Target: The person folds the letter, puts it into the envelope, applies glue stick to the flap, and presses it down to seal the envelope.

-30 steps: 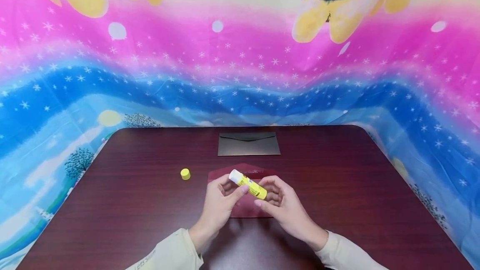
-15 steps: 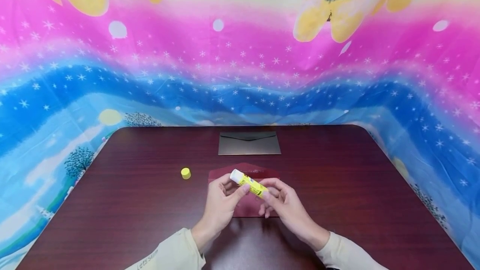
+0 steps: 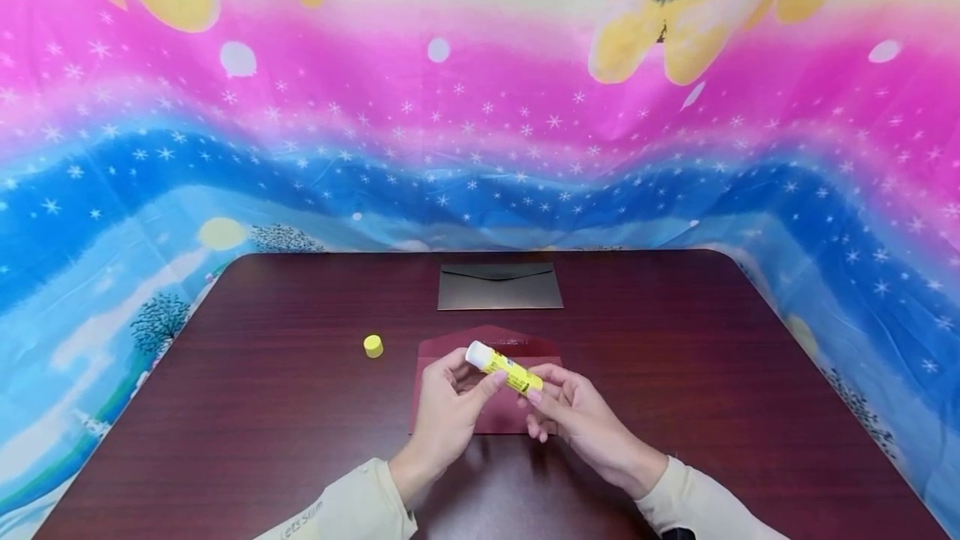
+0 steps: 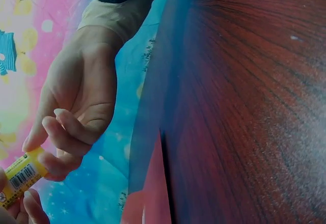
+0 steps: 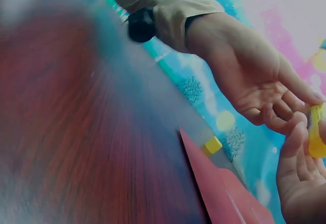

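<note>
A yellow glue stick (image 3: pixel 513 372) with a white end is held tilted over an open-flapped red envelope (image 3: pixel 498 417). My left hand (image 3: pixel 446 407) pinches its barrel near the white end, thumb on the label. At the lower yellow end, my right hand (image 3: pixel 592 432) pinches the base between thumb and fingers. The left wrist view shows the barcode side of the glue stick (image 4: pixel 23 177). A glossy streak runs along the envelope's raised flap, and both hands partly cover the envelope. The yellow cap (image 3: pixel 372 347) stands apart on the table, left of the envelope.
A dark grey envelope (image 3: pixel 500 288) lies at the far side of the dark wooden table (image 3: pixel 262 390), its flap folded down. A colourful printed curtain (image 3: pixel 480 148) hangs right behind the table and along its sides.
The right thumb, apart from the glue stick a second ago, has come down onto its base. The glue stick and both hands have shifted slightly to the right.
</note>
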A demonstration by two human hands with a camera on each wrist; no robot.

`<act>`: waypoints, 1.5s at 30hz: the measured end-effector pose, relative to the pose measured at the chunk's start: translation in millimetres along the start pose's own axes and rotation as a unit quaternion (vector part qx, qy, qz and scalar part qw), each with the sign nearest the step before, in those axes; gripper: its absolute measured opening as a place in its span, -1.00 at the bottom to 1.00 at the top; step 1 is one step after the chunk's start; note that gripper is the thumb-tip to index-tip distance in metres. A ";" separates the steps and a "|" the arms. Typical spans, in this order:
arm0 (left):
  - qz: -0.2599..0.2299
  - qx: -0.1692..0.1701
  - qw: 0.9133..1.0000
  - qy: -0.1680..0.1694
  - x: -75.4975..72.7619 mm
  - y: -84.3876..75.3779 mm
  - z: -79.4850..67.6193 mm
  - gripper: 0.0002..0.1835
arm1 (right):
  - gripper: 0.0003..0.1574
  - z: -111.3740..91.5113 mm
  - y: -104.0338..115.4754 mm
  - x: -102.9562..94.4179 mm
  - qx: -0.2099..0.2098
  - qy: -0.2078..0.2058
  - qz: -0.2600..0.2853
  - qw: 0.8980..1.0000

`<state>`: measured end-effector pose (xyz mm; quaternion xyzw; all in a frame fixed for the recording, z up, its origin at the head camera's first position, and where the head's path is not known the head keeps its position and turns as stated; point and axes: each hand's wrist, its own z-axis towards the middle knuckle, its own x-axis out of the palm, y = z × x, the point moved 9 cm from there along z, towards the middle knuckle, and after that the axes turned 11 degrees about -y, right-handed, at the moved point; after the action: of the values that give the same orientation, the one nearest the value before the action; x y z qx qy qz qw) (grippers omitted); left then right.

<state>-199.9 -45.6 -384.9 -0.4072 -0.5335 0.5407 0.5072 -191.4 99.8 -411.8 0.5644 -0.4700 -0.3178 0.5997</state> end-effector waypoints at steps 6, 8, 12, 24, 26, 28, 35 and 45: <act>0.016 0.005 1.000 -0.002 1.1 1.8 -0.2 -0.73 | -0.45 -0.9 -8.3 1.1 0.049 -0.001 -0.002 0.999; 0.020 0.004 1.000 -0.008 -0.1 2.4 0.1 -0.74 | -0.56 -0.9 -6.2 -0.6 0.035 -0.011 -0.006 0.999; 0.022 0.001 1.000 -0.007 0.3 3.7 0.1 -0.73 | -0.68 -1.9 -3.5 -1.7 0.015 -0.007 -0.015 1.000; 0.009 -0.010 1.000 0.001 1.5 5.1 -0.7 -0.71 | -0.61 -3.3 -6.3 2.8 0.006 0.014 -0.025 1.000; 0.005 -0.011 1.000 0.005 2.6 5.8 -1.1 -0.70 | -0.46 -3.9 -8.3 4.3 0.019 0.021 -0.034 0.999; 0.005 -0.011 1.000 0.007 2.9 5.6 -1.2 -0.70 | -0.38 -4.4 -9.4 4.6 0.029 0.020 -0.033 0.999; -0.009 -0.015 1.000 0.005 2.5 5.0 -1.0 -0.72 | -0.68 -2.9 -4.7 -0.4 -0.003 -0.007 -0.039 0.999; 0.007 0.003 0.999 0.041 10.8 7.1 -5.0 -0.69 | -0.37 -3.3 -10.6 5.9 0.057 0.022 0.035 0.998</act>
<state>-197.5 -33.5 -391.3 -0.4310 -0.5081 0.5284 0.5262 -184.7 94.0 -420.6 0.5879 -0.4931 -0.2570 0.5875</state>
